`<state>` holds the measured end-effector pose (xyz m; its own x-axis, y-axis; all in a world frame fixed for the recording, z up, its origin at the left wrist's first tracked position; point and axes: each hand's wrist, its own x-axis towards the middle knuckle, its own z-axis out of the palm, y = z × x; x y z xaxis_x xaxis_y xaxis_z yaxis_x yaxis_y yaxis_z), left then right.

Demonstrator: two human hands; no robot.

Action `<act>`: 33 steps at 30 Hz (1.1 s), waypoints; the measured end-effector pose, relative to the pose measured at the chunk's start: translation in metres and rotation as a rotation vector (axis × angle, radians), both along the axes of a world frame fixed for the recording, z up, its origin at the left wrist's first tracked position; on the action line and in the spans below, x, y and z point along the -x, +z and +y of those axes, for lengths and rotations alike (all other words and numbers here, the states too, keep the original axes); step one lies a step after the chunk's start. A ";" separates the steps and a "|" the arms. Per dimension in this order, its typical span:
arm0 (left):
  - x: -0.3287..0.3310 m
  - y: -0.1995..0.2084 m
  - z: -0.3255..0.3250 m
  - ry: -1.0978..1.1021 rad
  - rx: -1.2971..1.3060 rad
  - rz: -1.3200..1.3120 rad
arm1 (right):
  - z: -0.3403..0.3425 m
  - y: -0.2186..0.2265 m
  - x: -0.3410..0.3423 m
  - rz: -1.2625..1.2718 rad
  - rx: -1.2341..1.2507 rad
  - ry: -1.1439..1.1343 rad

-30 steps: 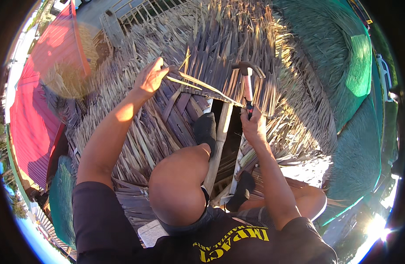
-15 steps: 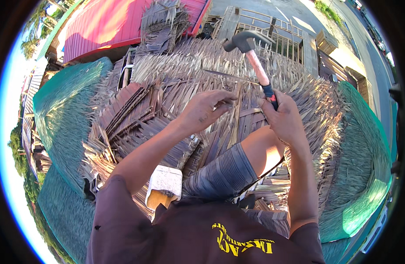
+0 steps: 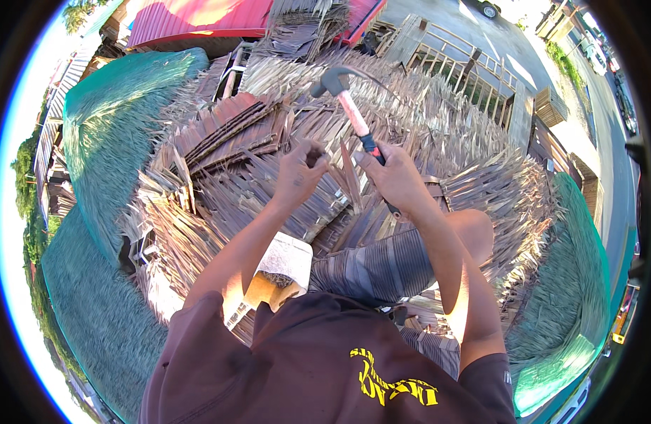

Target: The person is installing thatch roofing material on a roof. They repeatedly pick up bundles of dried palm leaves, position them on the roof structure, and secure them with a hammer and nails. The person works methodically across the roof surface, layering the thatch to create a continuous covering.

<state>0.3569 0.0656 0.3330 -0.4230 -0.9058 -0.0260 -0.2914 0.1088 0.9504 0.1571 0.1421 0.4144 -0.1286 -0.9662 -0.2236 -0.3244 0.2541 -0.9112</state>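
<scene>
Dried palm-leaf thatch (image 3: 226, 134) in overlapping grey-brown layers covers the roof on which the person crouches, and both hands meet over it near the middle of the view. The right hand (image 3: 398, 178) is clenched around the dark grip of a claw hammer (image 3: 353, 113), whose pink shaft runs up and to the left from the fist, so its long axis slants away from the body and its steel head hangs above the thatch, apart from it. The left hand (image 3: 300, 172) lies just to the left of the right one, at about the same height, fingers curled and pinched together against the leaves; whether they pinch a nail or only a leaf strip is too small to tell. The hammer head stands beyond and slightly right of that pinch, so the left fingertips lie below and nearer the body than the head. Both forearms rise from the lower edge, elbows bent, the right wrist cocked back. A small open paper bag (image 3: 286, 258) sits by the left forearm, beside the knee in striped shorts (image 3: 371, 265).
</scene>
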 end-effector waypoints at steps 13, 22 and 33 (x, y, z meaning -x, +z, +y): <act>0.021 -0.117 0.027 -0.603 0.265 -0.918 | 0.011 -0.035 0.009 0.197 0.005 -0.123; 0.011 -0.118 0.039 -0.598 0.469 -0.822 | -0.001 -0.040 0.003 0.232 -0.059 -0.131; 0.000 -0.102 0.040 -0.570 0.414 -0.918 | -0.018 -0.063 -0.010 0.262 -0.008 -0.113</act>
<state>0.3566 0.1052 0.2306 -0.7484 -0.6006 -0.2816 -0.6623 0.7000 0.2671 0.1672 0.1241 0.3517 -0.2898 -0.9408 -0.1761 -0.5174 0.3088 -0.7981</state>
